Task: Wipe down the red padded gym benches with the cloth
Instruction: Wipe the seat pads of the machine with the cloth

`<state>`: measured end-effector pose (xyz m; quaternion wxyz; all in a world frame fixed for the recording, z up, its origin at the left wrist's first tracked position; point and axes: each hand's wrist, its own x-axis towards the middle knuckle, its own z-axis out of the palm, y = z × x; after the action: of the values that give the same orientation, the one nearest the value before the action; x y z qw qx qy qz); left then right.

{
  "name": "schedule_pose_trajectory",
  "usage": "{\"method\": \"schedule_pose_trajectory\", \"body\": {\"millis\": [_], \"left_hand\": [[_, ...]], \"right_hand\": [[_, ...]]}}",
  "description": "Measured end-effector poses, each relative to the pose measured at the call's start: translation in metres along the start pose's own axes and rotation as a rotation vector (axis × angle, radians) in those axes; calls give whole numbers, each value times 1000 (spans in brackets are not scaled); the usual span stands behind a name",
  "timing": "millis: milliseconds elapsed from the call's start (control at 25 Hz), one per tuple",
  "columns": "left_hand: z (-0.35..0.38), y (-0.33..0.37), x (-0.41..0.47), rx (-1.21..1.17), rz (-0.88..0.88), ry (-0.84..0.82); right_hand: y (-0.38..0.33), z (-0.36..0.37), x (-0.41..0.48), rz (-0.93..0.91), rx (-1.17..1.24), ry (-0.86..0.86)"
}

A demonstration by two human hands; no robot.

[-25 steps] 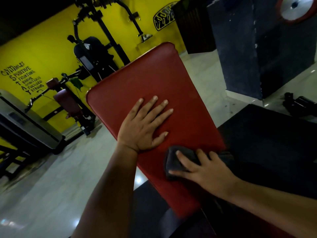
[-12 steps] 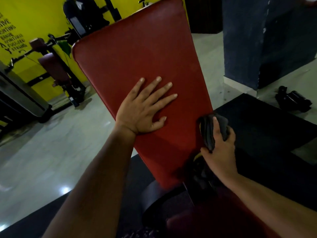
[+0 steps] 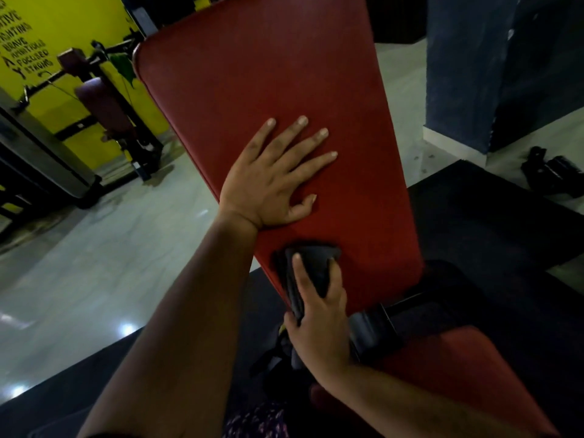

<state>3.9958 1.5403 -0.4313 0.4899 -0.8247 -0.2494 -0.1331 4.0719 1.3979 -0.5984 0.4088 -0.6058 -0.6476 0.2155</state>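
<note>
The red padded backrest (image 3: pixel 284 90) of the gym bench stands tilted up in front of the person, its wide end toward the yellow wall (image 3: pixel 63 26) and its narrow end down near the red seat pad (image 3: pixel 458 374). The left hand (image 3: pixel 271 181) lies flat on the middle of the backrest, fingers straight and spread, palm pressed to the vinyl, grasping nothing. Just below it, at the narrow lower end of the pad, the right hand (image 3: pixel 319 324) holds a dark folded cloth (image 3: pixel 311 270) against the red surface; the forefinger lies along the top of the cloth and the other fingers wrap its right edge, while the thumb side is hidden under the fabric. Part of the cloth hangs over the pad's left edge. Between backrest and seat a black metal hinge bracket (image 3: pixel 376 327) shows. Off to the left, on the pale tiled floor (image 3: pixel 94 263), stands a weight machine with maroon pads (image 3: pixel 104 109) before the lettered wall. To the right a dark blue pillar (image 3: pixel 467 74) rises beside a black rubber mat (image 3: pixel 489 222), with some dark objects (image 3: pixel 553 172) I cannot make out on the floor beyond.
</note>
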Motion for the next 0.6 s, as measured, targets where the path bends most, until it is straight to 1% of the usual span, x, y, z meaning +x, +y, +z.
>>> {"method": "schedule_pose_trajectory", "body": {"millis": [120, 200, 280, 320, 440, 520, 600], "left_hand": [[-1, 0, 0, 1, -7, -2], [0, 1, 0, 1, -17, -6], [0, 3, -1, -2, -29, -6], [0, 5, -2, -4, -36, -6], [1, 8, -5, 2, -55, -8], [1, 10, -6, 11, -65, -10], [1, 11, -7, 4, -69, 4]], "right_hand": [[25, 4, -1, -262, -301, -75], [45, 4, 0, -499, -534, -116], [62, 1, 4, -696, -681, -103], [69, -1, 7, -763, -709, -83], [83, -13, 15, -833, -754, -37], [96, -29, 25, -829, -775, -5], [110, -50, 34, -779, -774, 36]]}}
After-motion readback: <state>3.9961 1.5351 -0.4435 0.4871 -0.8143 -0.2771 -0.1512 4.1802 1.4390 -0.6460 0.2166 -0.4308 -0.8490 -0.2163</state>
